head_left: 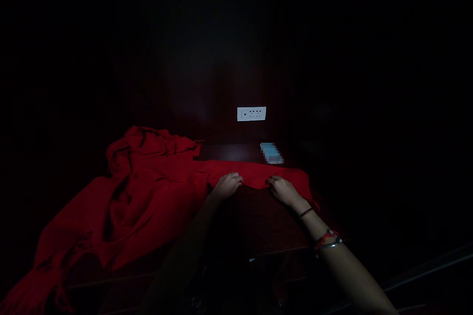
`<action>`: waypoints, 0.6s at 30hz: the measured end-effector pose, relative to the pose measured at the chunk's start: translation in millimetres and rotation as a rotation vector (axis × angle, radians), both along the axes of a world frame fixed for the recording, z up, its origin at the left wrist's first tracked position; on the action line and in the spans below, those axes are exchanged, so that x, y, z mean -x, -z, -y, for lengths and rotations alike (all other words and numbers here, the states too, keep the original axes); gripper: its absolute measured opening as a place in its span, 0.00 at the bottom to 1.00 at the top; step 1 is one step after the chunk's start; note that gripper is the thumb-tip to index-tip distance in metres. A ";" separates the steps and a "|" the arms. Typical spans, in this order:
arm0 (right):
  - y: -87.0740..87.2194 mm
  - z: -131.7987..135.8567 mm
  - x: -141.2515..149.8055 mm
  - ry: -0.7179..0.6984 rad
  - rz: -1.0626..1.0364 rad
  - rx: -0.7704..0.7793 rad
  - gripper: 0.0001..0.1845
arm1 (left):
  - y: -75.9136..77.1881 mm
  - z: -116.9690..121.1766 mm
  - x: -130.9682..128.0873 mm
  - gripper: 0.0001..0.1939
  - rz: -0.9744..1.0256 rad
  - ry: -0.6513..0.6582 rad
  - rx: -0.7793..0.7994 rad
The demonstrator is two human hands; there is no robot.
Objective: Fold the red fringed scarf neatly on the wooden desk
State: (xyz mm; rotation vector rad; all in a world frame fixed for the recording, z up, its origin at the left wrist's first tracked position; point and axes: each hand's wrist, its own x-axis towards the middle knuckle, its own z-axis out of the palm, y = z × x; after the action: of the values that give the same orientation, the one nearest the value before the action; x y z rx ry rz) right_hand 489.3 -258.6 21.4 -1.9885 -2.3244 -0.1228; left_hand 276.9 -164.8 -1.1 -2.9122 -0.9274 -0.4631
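A red fringed scarf (158,197) lies across a dark wooden table, bunched up on the left and drawn into a narrow flat strip on the right. My left hand (227,185) is closed on the near edge of that strip, a ring on one finger. A short way to its right, my right hand (283,189) grips the same edge, fingers curled over the cloth. Bracelets circle my right wrist. At the lower left the scarf's fringe hangs past the table's front edge.
Behind the strip lies a pale blue, blurred flat object (271,153). A white wall socket (252,113) is set in the dark panel at the back. The table's front edge (273,252) runs below my hands. Deep shadow hides the surroundings.
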 end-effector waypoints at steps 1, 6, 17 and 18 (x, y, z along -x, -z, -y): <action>1.2 -0.9 0.3 0.001 -0.007 -0.007 0.15 | -0.5 0.3 0.1 0.09 -0.002 -0.003 0.002; 0.2 -2.7 -4.6 -0.006 -0.035 0.006 0.15 | -2.6 1.6 1.0 0.09 -0.016 -0.033 0.017; -20.9 14.7 -55.9 0.160 0.054 -0.044 0.16 | -4.4 3.3 1.1 0.07 -0.019 -0.083 -0.001; -21.9 17.5 -59.3 0.193 0.062 -0.031 0.16 | -4.4 3.7 0.9 0.07 -0.020 -0.088 -0.016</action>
State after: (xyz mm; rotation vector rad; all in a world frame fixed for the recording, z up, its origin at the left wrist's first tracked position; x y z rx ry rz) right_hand 548.6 -276.1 43.3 -2.2203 -2.1462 -0.2339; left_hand 275.9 -168.5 3.3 -2.8428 -1.0386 -0.4330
